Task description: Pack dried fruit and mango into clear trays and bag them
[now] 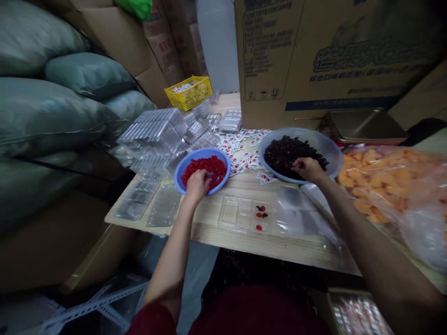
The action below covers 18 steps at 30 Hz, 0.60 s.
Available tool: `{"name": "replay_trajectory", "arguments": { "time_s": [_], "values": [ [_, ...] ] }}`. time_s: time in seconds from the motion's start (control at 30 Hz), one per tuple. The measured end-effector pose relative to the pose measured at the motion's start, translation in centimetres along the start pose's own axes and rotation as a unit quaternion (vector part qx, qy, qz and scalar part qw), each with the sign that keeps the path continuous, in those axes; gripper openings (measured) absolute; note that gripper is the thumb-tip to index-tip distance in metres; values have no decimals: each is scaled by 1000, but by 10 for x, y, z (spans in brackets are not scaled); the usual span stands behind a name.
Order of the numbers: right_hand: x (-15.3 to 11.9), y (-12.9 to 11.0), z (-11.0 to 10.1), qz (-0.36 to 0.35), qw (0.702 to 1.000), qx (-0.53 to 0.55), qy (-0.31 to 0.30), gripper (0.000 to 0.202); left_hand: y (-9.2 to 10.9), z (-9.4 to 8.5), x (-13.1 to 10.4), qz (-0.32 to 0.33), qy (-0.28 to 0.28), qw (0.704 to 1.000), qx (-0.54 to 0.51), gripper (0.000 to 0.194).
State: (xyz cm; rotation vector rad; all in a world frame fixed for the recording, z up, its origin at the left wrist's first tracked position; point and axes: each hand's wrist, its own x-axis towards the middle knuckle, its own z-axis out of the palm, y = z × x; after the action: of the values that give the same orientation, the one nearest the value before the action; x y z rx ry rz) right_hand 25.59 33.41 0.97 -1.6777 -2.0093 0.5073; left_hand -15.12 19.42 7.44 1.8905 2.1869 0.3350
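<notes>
Fingers (298, 162) at bowls (227, 166), sacks (45, 116) beside table (206, 223)

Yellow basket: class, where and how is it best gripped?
Probably by the rim of the yellow basket at its left and right ends, reaching down from above: it stands upright, open-topped, holding small packets, so opposite grips should keep it level. Clear plastic containers crowd its near side.

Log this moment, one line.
left hand: in blue bowl of red pieces | right hand: in clear bowl of dark pieces | clear tray: between, partly filled
</notes>
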Motion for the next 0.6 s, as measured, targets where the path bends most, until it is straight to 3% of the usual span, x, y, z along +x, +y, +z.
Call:
{"name": "replay_trajectory", "arguments": {
  "time_s": [0.07, 0.13, 0.17, 0.27, 0.37, 0.43, 0.53, 0.57, 0.6],
  "values": [
    [-13, -13, -8, -28, 990, 22, 134, 11, -14, 2, 29, -37, -72, 996, 34, 18],
    [-40, -31, -17, -73, 970, 71, 219, 17, -21, 11, 46, -44, -114, 992, 32, 13],
    [-60, -42, -19, -93, 963, 102, 231, 18, -22, 17, 51, -45, -126, 991, 28, 10],
    [-132, -72, -9, -116, 961, 179, 177, 16, -28, 26, 54, -40, -129, 991, 6, 7],
    [-202, -95, 22, -142, 962, 202, 114, 14, -33, 19, 50, -45, -70, 996, -12, 21],
    [-233, -104, 44, -171, 967, 176, 64, 19, -28, 11, 41, -56, 14, 998, -27, 29],
    [-252, -110, 63, -192, 973, 130, 20, 27, 3, 8, 5, -12, 171, 974, -147, 27],
    [-252, -111, 64, -188, 974, 125, 22, 29, 19, 12, -14, 28, 194, 958, -208, 24],
    [-252, -110, 62, -177, 975, 127, 35, 30, 35, 19, -34, 78, 169, 947, -260, 21]
  ]
}}
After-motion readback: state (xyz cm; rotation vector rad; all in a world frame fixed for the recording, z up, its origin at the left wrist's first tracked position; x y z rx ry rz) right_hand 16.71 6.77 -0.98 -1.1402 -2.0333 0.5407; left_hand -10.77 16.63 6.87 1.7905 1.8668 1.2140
